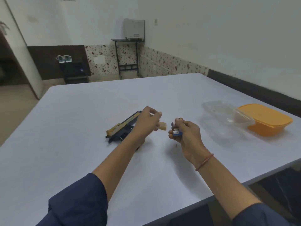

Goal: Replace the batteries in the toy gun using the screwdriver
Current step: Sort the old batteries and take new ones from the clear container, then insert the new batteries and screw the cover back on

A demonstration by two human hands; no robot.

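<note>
The toy gun (121,128), black with a yellow top, lies flat on the white table (81,119), partly hidden behind my left hand (147,121). My left hand hovers above it with fingers curled and holds nothing that I can see. A small tan cover piece (162,126) lies on the table between my hands. My right hand (184,131) grips blue and white batteries (176,132), fingers curled round them. No screwdriver is in view.
A clear plastic lid (226,118) and an orange container (267,119) stand at the right of the table. A tiny speck, perhaps a screw (176,145), lies near my right wrist. The table's front right edge (228,190) is close.
</note>
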